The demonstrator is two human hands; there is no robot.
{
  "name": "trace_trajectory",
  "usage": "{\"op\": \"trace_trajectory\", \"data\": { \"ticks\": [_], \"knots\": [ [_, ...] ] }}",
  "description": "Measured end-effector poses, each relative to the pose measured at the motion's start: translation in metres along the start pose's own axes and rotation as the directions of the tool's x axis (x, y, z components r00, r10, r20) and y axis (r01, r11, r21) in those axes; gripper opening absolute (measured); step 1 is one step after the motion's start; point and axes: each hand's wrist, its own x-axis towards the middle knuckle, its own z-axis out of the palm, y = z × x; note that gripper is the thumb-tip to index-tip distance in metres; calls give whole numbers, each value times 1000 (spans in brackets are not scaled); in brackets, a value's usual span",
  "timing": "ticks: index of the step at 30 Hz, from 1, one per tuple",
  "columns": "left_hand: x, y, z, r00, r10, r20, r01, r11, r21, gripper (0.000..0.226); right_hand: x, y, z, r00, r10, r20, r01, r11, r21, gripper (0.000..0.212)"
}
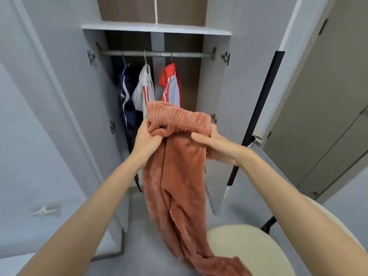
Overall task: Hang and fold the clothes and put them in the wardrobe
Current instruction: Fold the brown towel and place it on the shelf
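Trousers [179, 186]: one pair, salmon-pink, of thick fleecy pile. The waistband [175, 116] is ribbed and elasticated, and is turned uppermost. The legs are hung straight down together, a seam being visible between them. The lower ends are laid over the front edge of a cream chair [245, 248].

Position: held up in the air by the waistband, in front of the open wardrobe [157, 28] and outside it.

Grip: the waistband's bunched left end is clenched in the left hand [147, 138]. Its right end is pinched by the right hand [215, 144], the thumb laid across the front and the fingers hidden behind the cloth.

Wardrobe contents: three items are hung from the rail [157, 54], namely a navy garment [125, 100], a white garment [143, 90] and a red garment [171, 84], all striped.
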Motion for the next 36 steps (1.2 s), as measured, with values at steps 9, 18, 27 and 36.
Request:
{"op": "trace_trajectory", "data": {
  "ticks": [9,18,27,36],
  "knots": [
    [3,20,-50,989,-142,-34,143,989,29,17,29,7,29,874,24,486,108,964,-242,74],
    [20,24,-111,938,-284,-197,312,942,125,55,68,-28,30,847,-518,118,374,424,-825,22],
    [25,24,-134,953,-269,-141,282,956,80,32,92,-55,43,883,-469,-31,231,490,-841,45],
    [24,8,-151,959,-103,-265,141,982,129,14,96,-40,30,976,-204,74,90,69,-994,20]
  ]
}}
